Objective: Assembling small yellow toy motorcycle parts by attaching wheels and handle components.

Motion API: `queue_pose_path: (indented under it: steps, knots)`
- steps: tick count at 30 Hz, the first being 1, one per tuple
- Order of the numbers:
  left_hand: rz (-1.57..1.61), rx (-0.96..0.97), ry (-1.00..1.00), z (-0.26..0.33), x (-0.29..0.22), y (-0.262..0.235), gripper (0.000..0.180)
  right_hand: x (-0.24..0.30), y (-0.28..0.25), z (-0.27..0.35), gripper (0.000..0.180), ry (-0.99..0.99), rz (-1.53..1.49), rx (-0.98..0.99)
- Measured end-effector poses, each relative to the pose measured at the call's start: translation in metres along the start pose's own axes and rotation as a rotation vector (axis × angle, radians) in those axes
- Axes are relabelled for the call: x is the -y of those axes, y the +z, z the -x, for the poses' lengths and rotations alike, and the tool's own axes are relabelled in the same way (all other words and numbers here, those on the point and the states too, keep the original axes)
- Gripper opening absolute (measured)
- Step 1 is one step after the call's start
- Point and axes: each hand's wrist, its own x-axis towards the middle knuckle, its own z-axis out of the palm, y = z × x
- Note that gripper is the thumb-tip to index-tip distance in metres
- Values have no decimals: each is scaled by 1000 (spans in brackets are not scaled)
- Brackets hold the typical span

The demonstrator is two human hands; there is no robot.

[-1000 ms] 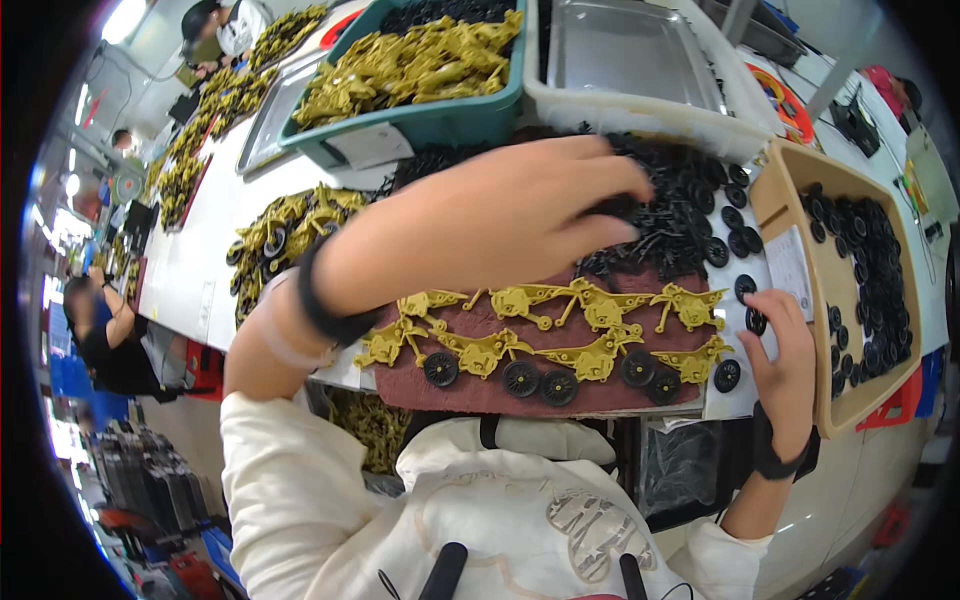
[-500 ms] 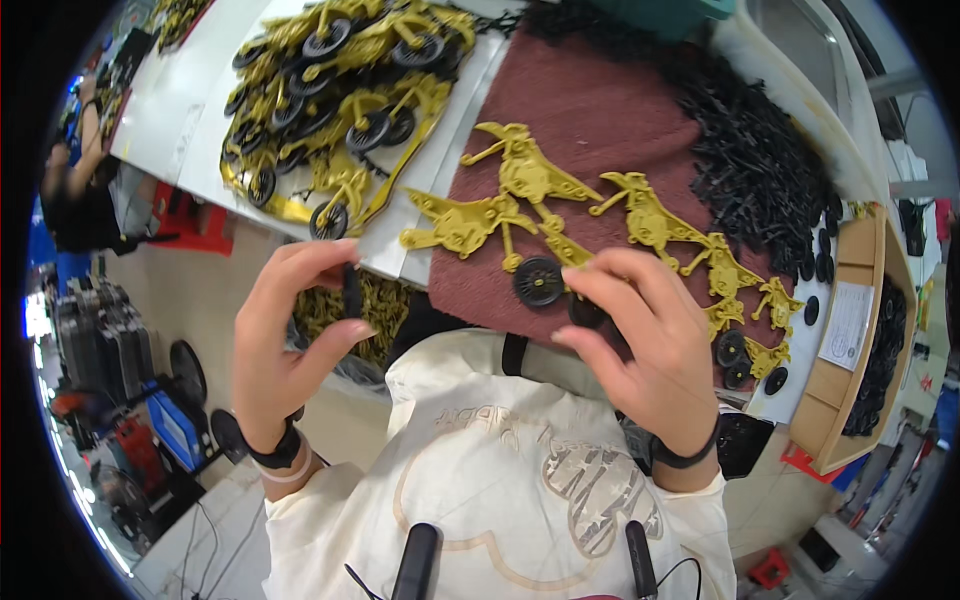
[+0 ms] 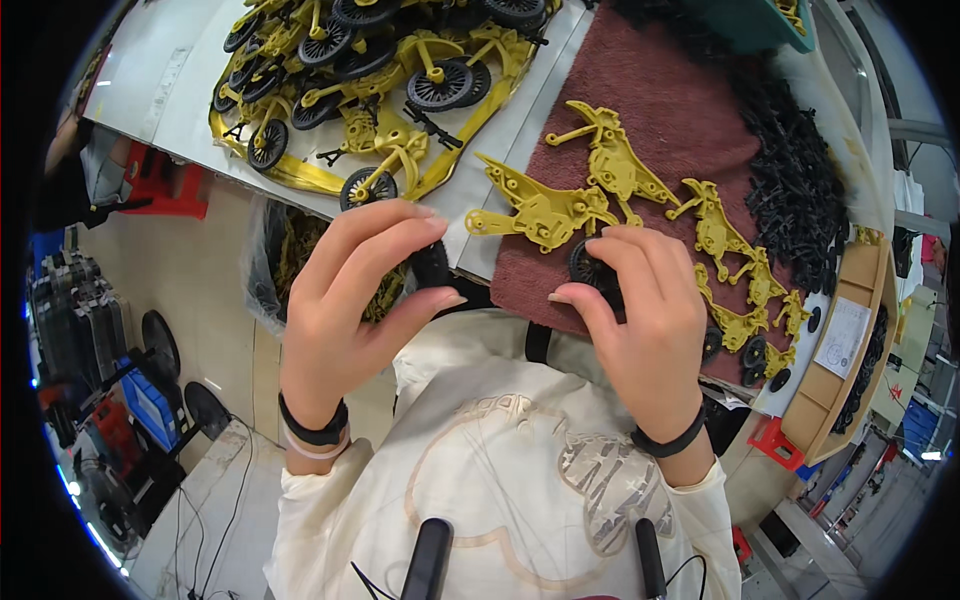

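Observation:
My left hand point(image 3: 350, 300) pinches a small black toy wheel point(image 3: 430, 265) edge-on between thumb and fingertips, just off the table's front edge. My right hand point(image 3: 650, 310) is closed around a second black wheel point(image 3: 585, 262) over the near part of the maroon cloth; its fingers cover much of that wheel, and I cannot tell what else lies under them. Just beyond the hands, a yellow plastic toy bike frame point(image 3: 548, 212) lies on the cloth's left edge. Behind it rests another yellow frame point(image 3: 618, 165), and several more trail off to the right.
A heap of yellow toy bikes with black wheels point(image 3: 440, 85) fills a tray at the far left. Small black parts point(image 3: 800, 180) lie piled along the cloth point(image 3: 690, 110). At the right stands a cardboard box point(image 3: 835, 345); a teal bin point(image 3: 745, 25) is at the back.
My view has shifted, so the table's things appear further right. My hands are closer together, and the left hand's wheel is nearer the right hand. Both hands keep hold of wheels.

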Motion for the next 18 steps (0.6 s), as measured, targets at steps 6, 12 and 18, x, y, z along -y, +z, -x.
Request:
queue_pose_path:
  steps: [6,12,18]
  knots:
    - [-171,-53,72,-11,2,12,50,-3,2,1,38,-18,2,-4]
    - [-364,-33,65,-13,3,25,50,-2,3,2,36,-9,0,4]
    - [-461,5,61,-18,-6,29,44,-6,1,2,39,-21,-47,10]
